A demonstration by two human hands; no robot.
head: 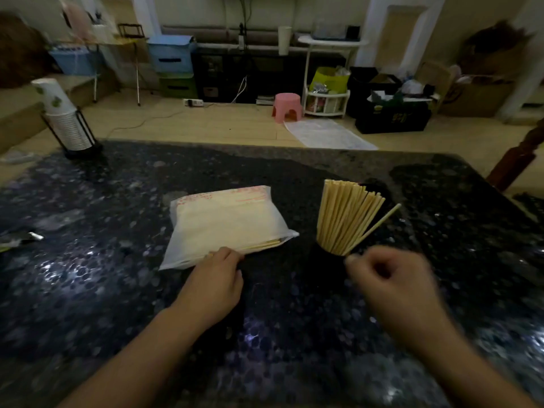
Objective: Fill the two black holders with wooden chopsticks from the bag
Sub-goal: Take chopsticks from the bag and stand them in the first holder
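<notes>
Resting on the bag's [226,219] near open end, the left hand [216,282] has its fingers curled over the plastic and the chopstick tips poking out there. The right hand [391,281], blurred, hangs loosely curled just near of one black holder [329,257], touching nothing I can make out. That holder is packed with chopsticks [344,216]; a second holder [372,185] barely shows behind. Pink print on the bag is unreadable.

Pale wooden chopsticks [344,219], a white bag [223,222] with pink print, a dark speckled countertop [117,275].
</notes>
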